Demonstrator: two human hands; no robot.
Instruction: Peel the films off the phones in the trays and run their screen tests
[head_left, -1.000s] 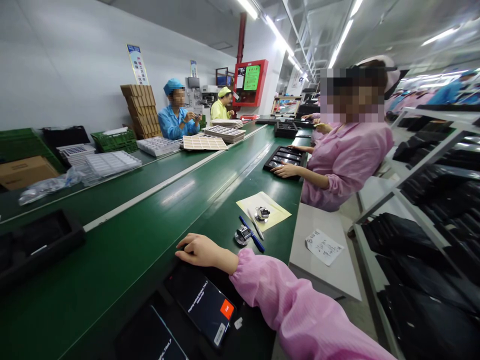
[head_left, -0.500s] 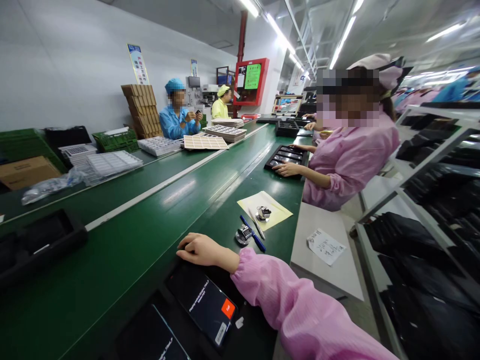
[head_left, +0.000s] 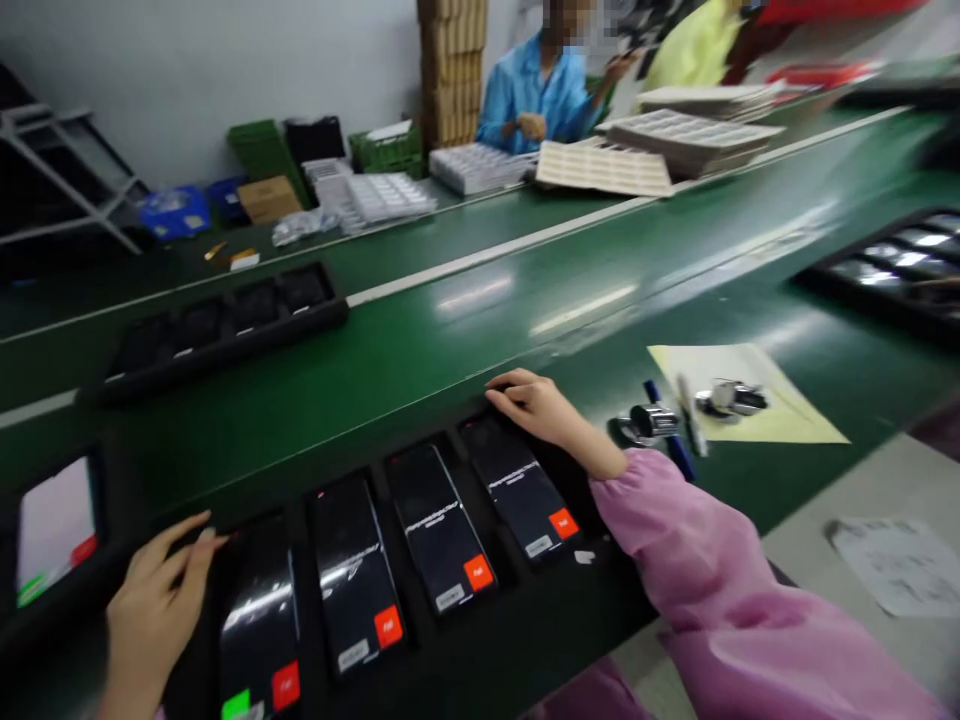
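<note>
A long black tray (head_left: 450,660) lies at the near edge of the green conveyor (head_left: 480,320). It holds several phones with dark lit screens, among them one (head_left: 439,525) with a red button and one (head_left: 259,620) with green and red buttons. My right hand (head_left: 544,410) sits on the tray's far right corner beside the rightmost phone (head_left: 521,490), its fingers curled over the edge. My left hand (head_left: 150,610) lies on the tray's left end, fingers stretched out and touching the rim by the leftmost phone.
Another black tray (head_left: 217,325) lies further out on the belt, and a phone with a white screen (head_left: 52,525) is at the far left. To the right are a yellow sheet (head_left: 750,390) with metal parts, pens (head_left: 671,430) and a note (head_left: 896,565). A co-worker in blue (head_left: 532,90) sits behind stacked trays (head_left: 607,165).
The view has swung left and down, so the whole phone tray and my left hand now show. My right hand has stayed on the tray's far right corner.
</note>
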